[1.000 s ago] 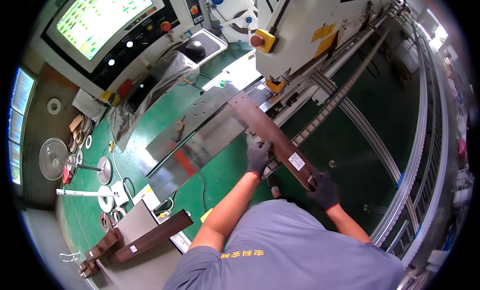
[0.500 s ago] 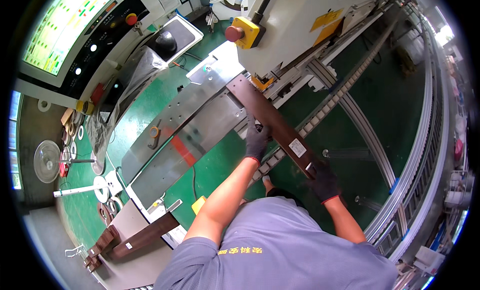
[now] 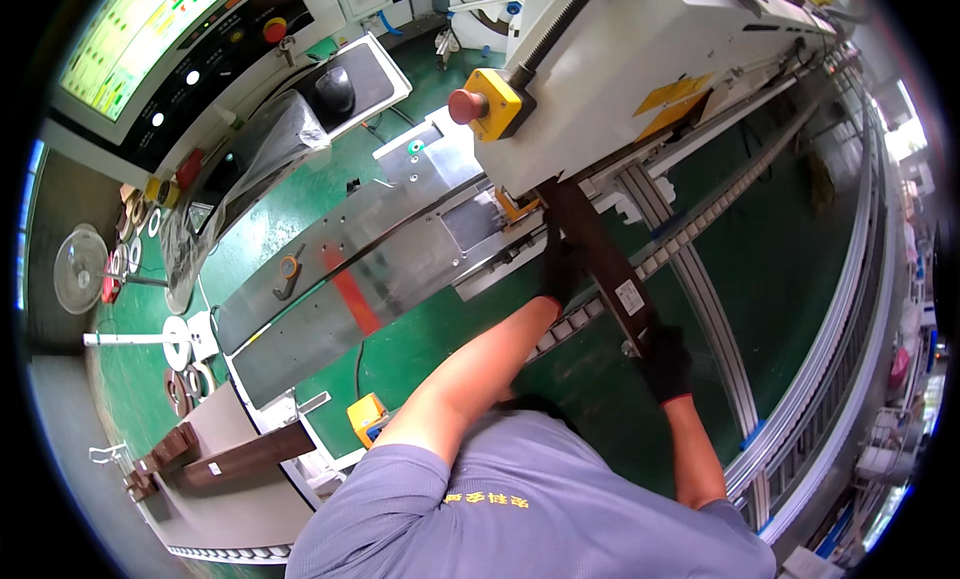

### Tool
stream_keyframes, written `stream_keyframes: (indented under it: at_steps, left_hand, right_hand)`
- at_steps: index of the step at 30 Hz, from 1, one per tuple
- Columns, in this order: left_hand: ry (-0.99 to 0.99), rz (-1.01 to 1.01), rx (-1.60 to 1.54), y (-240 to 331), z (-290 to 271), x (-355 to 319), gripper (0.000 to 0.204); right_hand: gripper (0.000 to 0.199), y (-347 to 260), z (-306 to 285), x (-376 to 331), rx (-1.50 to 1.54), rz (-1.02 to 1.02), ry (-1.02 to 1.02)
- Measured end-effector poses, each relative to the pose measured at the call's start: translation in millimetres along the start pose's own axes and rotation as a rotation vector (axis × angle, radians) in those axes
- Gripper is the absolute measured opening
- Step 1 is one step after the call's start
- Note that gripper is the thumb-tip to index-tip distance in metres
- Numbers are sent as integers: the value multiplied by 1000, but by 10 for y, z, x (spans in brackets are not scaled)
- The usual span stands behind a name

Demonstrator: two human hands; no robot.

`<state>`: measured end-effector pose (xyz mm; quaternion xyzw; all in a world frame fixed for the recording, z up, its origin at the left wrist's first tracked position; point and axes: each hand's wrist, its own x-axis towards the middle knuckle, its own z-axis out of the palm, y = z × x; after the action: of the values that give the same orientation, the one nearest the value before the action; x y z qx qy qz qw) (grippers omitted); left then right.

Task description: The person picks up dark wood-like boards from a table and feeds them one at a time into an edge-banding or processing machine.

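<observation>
A long dark-brown board (image 3: pixel 605 249) with a white label slants down from the white machine's near edge, its far end partly under the housing. My gloved left hand (image 3: pixel 564 267) holds its left edge near that end; the dark glove blends with the board and the fingertips are hard to make out. At the near end, my gloved right hand (image 3: pixel 664 364) is closed round the board's corner. Left of the board, the grey metal infeed table (image 3: pixel 400 269) has a red stripe and a small clamp lever (image 3: pixel 289 269).
A yellow box with a red stop button (image 3: pixel 490 105) juts from the white machine housing (image 3: pixel 610 79). A roller rail (image 3: pixel 690 241) runs beneath the board. More brown boards (image 3: pixel 245 459) lie on a grey table (image 3: pixel 215 514) at lower left. A lit screen (image 3: pixel 140 44) stands upper left.
Both hands have carried the board rightward, away from the metal table. Its far end has moved to the machine housing's near edge. My view has shifted slightly too.
</observation>
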<state>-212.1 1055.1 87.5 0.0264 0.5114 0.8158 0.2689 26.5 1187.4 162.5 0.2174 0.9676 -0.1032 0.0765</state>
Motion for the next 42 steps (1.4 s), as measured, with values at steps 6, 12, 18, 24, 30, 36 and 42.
stream_keyframes:
  at_steps: [6, 12, 18, 24, 30, 36, 42]
  left_hand:
    - [-50, 179, 979, -564, -139, 873, 63]
    - [16, 457, 616, 1333, -495, -303, 45]
    - [1739, 602, 991, 1152, -3877, -2538, 52]
    - [1544, 264, -739, 88, -5380, -4399, 50]
    - [1804, 653, -407, -620, -4759, -4518, 39]
    - [1902, 710, -669, -1211, -3979, -5661, 46]
    - [1950, 418, -806, -1793, -2942, -5662, 46]
  right_hand:
    - [79, 399, -229, 602, -211, -166, -117]
    - [60, 510, 126, 353, -610, 97, -104]
    - [59, -615, 607, 45, 76, -396, -100]
    - [68, -2786, 274, -169, 699, -817, -185]
    - [62, -3933, 354, -235, 731, -993, -375]
    - [53, -4432, 521, -313, 504, -1295, -513]
    - [55, -4836, 378, -789, 363, -1468, -668]
